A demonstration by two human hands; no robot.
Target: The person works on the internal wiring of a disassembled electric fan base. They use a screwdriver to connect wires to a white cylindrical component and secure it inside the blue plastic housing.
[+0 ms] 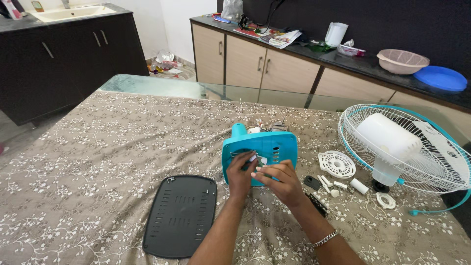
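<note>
A turquoise fan motor housing stands on the patterned tablecloth in the middle of the table. My left hand presses against its front face, fingers reaching into the opening. My right hand, with a silver bracelet at the wrist, pinches a small white part at the same opening. Wires and metal parts stick out behind the housing.
A black vented cover plate lies to the left of my arms. To the right are a white round vented disc, small white and black parts, and a white fan grille with blades. Counters with a pink bowl stand behind.
</note>
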